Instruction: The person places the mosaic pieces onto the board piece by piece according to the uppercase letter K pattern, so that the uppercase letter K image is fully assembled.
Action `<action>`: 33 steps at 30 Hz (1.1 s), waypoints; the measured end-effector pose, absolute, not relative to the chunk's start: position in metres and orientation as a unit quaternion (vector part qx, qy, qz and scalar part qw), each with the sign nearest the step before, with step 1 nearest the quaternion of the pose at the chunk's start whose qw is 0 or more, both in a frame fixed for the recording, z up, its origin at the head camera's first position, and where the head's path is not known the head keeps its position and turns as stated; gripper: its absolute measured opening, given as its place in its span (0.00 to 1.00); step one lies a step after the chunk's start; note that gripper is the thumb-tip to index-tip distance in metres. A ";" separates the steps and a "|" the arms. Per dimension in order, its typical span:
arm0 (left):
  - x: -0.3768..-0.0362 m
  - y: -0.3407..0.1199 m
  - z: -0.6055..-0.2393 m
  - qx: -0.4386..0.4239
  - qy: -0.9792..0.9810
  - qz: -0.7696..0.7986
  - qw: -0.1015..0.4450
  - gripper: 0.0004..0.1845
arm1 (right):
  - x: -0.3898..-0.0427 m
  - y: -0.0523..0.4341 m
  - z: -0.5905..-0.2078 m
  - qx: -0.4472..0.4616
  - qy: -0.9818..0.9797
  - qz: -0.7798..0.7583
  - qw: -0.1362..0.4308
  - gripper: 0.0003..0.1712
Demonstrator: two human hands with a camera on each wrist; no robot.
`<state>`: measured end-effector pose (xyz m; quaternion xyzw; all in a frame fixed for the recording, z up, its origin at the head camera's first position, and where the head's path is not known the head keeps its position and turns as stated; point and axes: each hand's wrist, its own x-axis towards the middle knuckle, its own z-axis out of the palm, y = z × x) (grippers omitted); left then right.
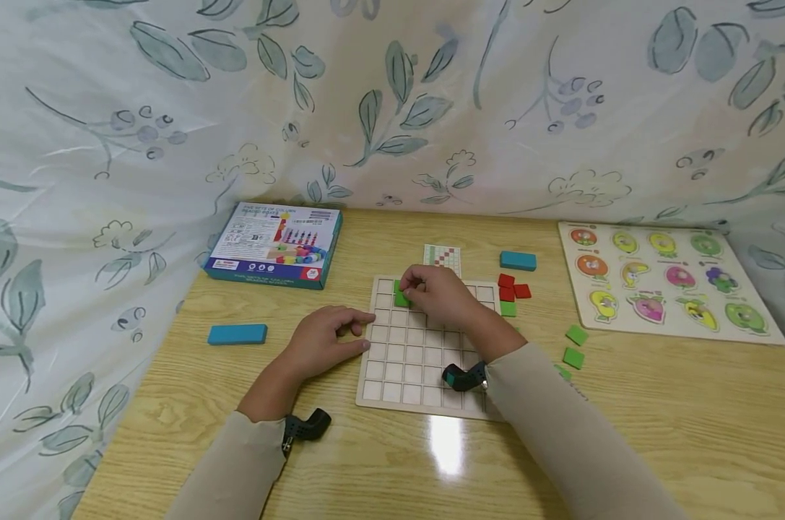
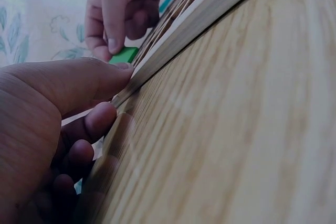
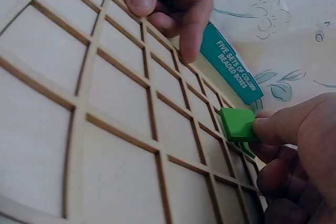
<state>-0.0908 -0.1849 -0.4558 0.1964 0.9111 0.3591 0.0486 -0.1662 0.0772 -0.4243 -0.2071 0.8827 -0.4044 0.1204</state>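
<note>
My right hand (image 1: 439,295) pinches a green square tile (image 3: 239,124) between thumb and fingers, over the upper left of a wooden grid board (image 1: 394,372). Just beyond that tile, part of another green piece (image 3: 248,149) shows in the right wrist view. At the board's left edge, my left hand (image 1: 323,339) rests its thumb and index fingertips on the rim, set apart from each other. Its other fingers bend loosely in the left wrist view. Behind the right hand lies a small pattern card (image 1: 445,257), partly covered.
Red tiles (image 1: 507,293) and loose green tiles (image 1: 573,357) lie right of the board. Blue blocks (image 1: 237,334) sit at left and back right. A toy box (image 1: 271,245) stands back left, a fruit puzzle board (image 1: 678,278) at right. Patterned cloth (image 1: 392,144) borders the table.
</note>
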 end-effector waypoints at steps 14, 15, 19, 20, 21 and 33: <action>-0.091 -0.184 -0.454 0.197 0.911 0.359 0.045 0.20 | -0.163 0.075 -0.432 -0.225 0.902 -0.361 0.079 0.03; -0.091 -0.184 -0.454 0.198 0.911 0.359 0.043 0.20 | -0.163 0.075 -0.432 -0.225 0.902 -0.360 0.080 0.03; -0.091 -0.184 -0.453 0.200 0.911 0.359 0.041 0.20 | -0.162 0.077 -0.434 -0.224 0.904 -0.355 0.083 0.05; -0.091 -0.184 -0.453 0.200 0.911 0.358 0.041 0.20 | -0.162 0.077 -0.435 -0.224 0.904 -0.353 0.084 0.07; -0.091 -0.184 -0.453 0.200 0.911 0.358 0.041 0.20 | -0.162 0.077 -0.435 -0.224 0.906 -0.350 0.085 0.09; -0.091 -0.184 -0.455 0.194 0.913 0.355 0.049 0.20 | -0.161 0.079 -0.442 -0.214 0.907 -0.356 0.072 0.12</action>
